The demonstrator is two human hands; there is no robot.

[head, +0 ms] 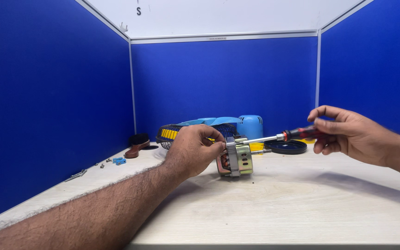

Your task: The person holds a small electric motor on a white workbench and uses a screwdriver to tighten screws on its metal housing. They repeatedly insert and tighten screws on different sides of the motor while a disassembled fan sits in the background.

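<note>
A person's left hand [194, 150] grips a small metal fan motor with a slotted brass-coloured casing [236, 160] on a pale wooden tabletop [274, 208], while the right hand [346, 133] holds a screwdriver with a red and black handle [283, 136] against it.

The left hand's fingers are curled round the motor, which rests on the table just right of that hand. The right hand is closed on the handle, the steel shaft running left to the motor's top. Beyond the hands lie a wire fan guard [174, 133], a light blue plastic housing [250, 126] and a black ring [285, 146]; small screws [102, 164] lie left of the left hand.
</note>
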